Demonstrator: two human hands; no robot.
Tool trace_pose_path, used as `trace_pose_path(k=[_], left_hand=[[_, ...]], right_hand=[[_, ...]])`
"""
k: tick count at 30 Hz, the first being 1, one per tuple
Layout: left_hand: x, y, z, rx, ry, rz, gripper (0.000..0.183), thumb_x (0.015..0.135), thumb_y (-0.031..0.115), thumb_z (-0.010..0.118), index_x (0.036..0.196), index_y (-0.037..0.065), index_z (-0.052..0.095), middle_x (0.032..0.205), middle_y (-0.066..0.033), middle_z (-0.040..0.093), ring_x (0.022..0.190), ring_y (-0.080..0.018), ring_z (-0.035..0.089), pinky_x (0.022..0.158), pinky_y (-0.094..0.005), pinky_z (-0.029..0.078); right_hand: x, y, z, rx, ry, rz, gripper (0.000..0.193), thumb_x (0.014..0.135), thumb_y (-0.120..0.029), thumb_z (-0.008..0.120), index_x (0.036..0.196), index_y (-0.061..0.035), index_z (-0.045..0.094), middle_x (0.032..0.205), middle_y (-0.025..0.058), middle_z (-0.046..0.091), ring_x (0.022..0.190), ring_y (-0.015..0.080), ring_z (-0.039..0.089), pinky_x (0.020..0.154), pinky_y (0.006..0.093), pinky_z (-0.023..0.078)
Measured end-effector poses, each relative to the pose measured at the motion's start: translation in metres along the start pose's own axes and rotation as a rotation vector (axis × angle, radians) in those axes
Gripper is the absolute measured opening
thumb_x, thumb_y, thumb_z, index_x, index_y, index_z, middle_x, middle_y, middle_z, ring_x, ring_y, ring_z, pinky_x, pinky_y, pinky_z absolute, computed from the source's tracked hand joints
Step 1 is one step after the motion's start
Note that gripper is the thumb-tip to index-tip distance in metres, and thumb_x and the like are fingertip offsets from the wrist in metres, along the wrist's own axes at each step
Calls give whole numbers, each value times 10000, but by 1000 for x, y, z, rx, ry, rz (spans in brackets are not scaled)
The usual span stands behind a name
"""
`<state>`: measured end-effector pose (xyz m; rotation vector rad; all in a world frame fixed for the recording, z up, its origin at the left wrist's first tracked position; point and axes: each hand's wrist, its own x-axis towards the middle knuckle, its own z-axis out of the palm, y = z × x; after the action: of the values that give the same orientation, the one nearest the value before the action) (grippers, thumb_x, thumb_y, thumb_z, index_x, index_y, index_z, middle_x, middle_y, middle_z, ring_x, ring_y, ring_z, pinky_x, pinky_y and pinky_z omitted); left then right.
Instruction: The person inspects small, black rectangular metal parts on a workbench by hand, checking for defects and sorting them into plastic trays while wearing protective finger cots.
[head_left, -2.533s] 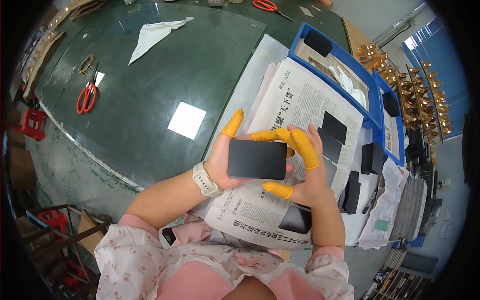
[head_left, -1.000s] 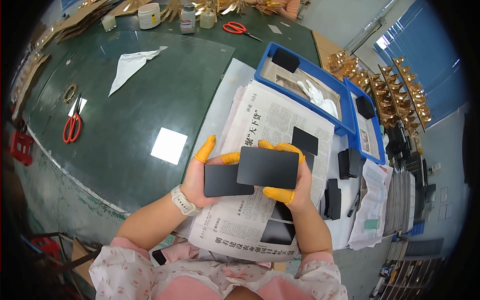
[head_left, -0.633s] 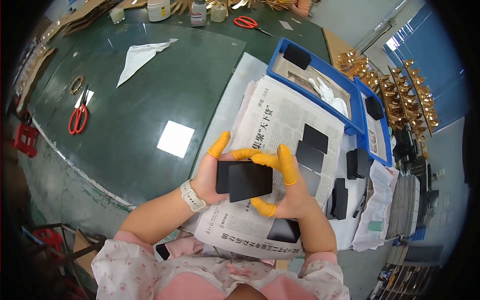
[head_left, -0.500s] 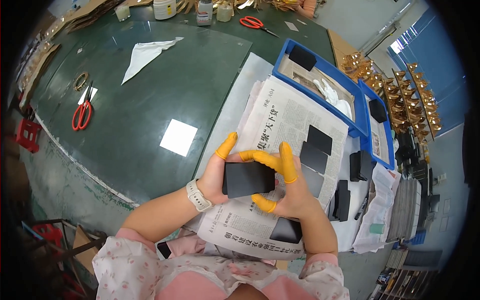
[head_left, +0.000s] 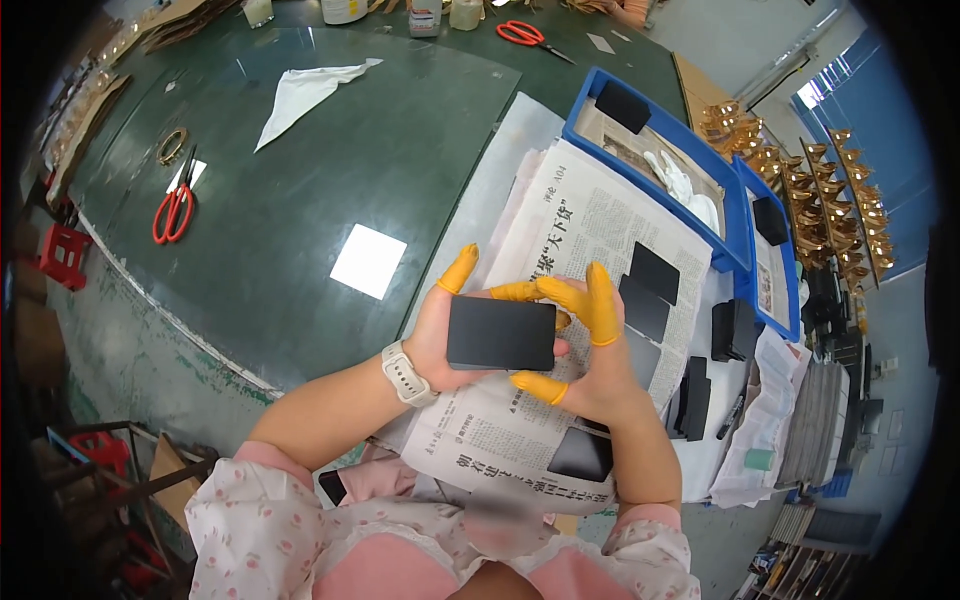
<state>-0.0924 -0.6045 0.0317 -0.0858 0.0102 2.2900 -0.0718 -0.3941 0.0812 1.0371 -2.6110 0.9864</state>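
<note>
A small stack of flat black rectangular plates (head_left: 502,333) lies in my left hand (head_left: 432,335), its left end against the palm and its face up. The left thumb, in a yellow finger cot, sticks up away from the stack. My right hand (head_left: 598,375) curves around the right end, with yellow-covered fingers at the far edge and the thumb at the near edge. Below my hands a newspaper (head_left: 480,430) covers the work surface. More black plates (head_left: 655,272) lie on it to the right, and another plate (head_left: 580,455) lies near my right forearm.
Blue trays (head_left: 650,205) holding black pieces and a white glove (head_left: 672,178) stand at the far right. A black marker (head_left: 731,418) lies right of the newspaper. On the green table (head_left: 300,260) are red-handled scissors (head_left: 174,212), a white square (head_left: 368,261) and a white cloth (head_left: 305,98).
The black plates, offset from one another before, now lie nearly flush in my left hand. My right fingers have shifted slightly at their right end. The whole view has shifted a little.
</note>
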Motion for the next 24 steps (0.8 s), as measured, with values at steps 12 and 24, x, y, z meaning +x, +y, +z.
trace_pose_path(k=[12, 24], left_hand=[[7, -5, 2, 17, -101, -74, 960, 989, 755, 309, 1485, -54, 456, 1448, -263, 542, 1235, -500, 593, 1146, -543, 405], [4, -8, -2, 104, 20, 9, 850, 975, 708, 454, 1350, -43, 586, 1381, -349, 554, 1231, -552, 571, 1111, -595, 426]], right_hand=[[-7, 2, -10, 3, 37, -47, 1257, 660, -260, 970, 1624, -55, 190, 1296, 130, 683, 1283, 339, 587, 1212, 511, 238], [-225, 89, -94, -355, 872, 809, 832, 815, -140, 877, 1481, 52, 416, 1346, 185, 597, 1271, 289, 554, 1137, 405, 387]])
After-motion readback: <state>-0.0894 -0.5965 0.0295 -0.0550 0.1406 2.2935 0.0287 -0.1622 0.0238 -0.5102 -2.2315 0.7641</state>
